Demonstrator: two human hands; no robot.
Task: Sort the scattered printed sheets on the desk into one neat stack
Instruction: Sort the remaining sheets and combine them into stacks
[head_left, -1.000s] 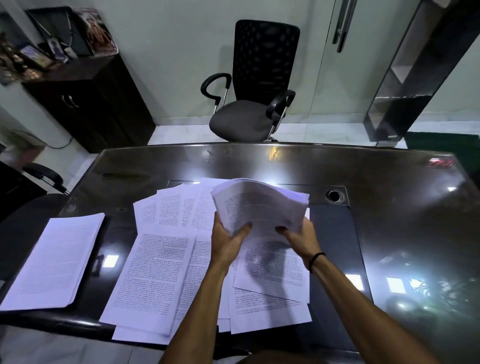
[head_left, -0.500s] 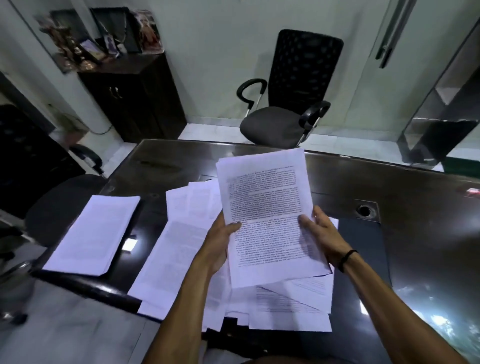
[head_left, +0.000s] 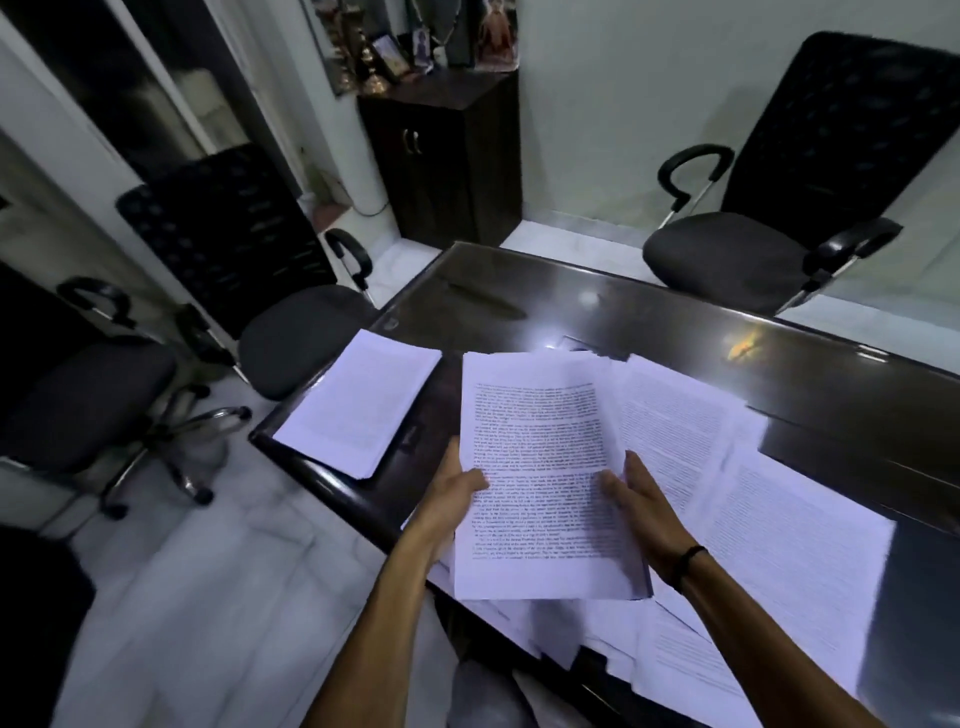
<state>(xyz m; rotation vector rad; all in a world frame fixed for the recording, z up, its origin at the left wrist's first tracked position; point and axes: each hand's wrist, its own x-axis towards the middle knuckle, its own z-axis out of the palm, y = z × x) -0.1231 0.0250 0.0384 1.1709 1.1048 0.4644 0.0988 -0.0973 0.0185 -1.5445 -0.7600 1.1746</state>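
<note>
I hold a bundle of printed sheets (head_left: 540, 467) above the dark glossy desk (head_left: 649, 322). My left hand (head_left: 457, 486) grips its left edge with the thumb on the printed face. My right hand (head_left: 636, 499) holds its right edge, thumb on the page and fingers fairly straight along the side. A neat stack of sheets (head_left: 358, 402) lies at the desk's left corner, left of the bundle. Scattered printed sheets (head_left: 748, 499) overlap across the desk to the right and under the bundle.
Two black office chairs (head_left: 249, 291) stand on the pale floor left of the desk, and another chair (head_left: 779, 208) beyond its far edge. A dark cabinet (head_left: 447, 161) with framed pictures on top stands by the wall.
The view has swung to the left, so the neat stack now sits closer ahead. The bundle in both hands has moved left toward that stack. One second ago it was bent; now it is flat.
</note>
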